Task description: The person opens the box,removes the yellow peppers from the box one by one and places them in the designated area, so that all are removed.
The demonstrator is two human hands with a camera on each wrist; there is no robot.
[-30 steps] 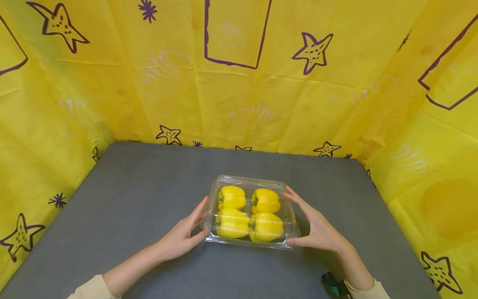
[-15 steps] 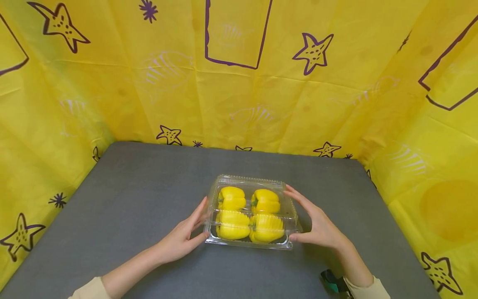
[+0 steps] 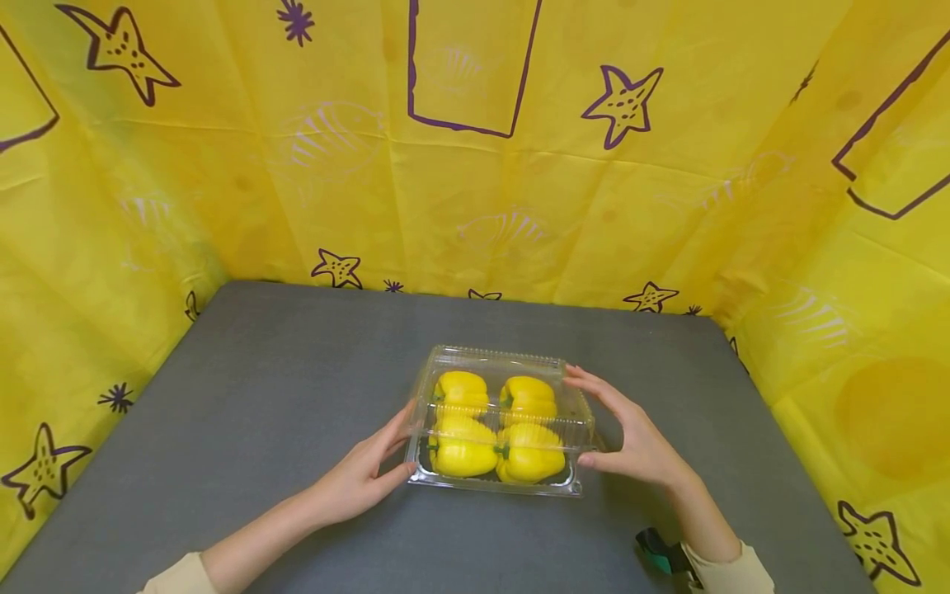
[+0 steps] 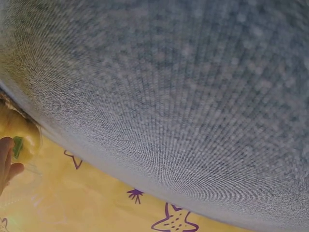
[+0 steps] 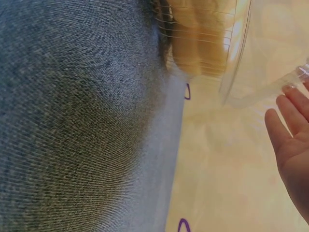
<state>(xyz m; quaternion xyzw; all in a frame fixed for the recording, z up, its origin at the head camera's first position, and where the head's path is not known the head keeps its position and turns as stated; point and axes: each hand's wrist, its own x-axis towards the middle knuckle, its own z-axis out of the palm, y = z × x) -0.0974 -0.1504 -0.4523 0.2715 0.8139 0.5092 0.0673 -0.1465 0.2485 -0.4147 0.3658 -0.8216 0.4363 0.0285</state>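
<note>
A clear plastic clamshell box (image 3: 493, 488) sits on the grey table, holding several yellow bell peppers (image 3: 463, 450). Its ribbed lid (image 3: 519, 360) is tilted up at the front, leaving a gap above the base's front rim. My left hand (image 3: 364, 470) holds the box's left side, thumb at the front corner of the base and fingers along the side. On the right, my right hand (image 3: 638, 445) spans the lid's side edge, fingertips at the back and thumb near the front. In the right wrist view, its fingertips (image 5: 288, 88) meet the plastic edge.
Grey cloth covers the table (image 3: 297, 371). Yellow curtains (image 3: 475, 190) with purple starfish drawings stand around its back and sides. A black and green strap (image 3: 656, 551) shows by the right wrist.
The lid's front edge has risen from the base, uncovering the front of the peppers. My right thumb has moved up slightly with it; the left hand has barely moved.
</note>
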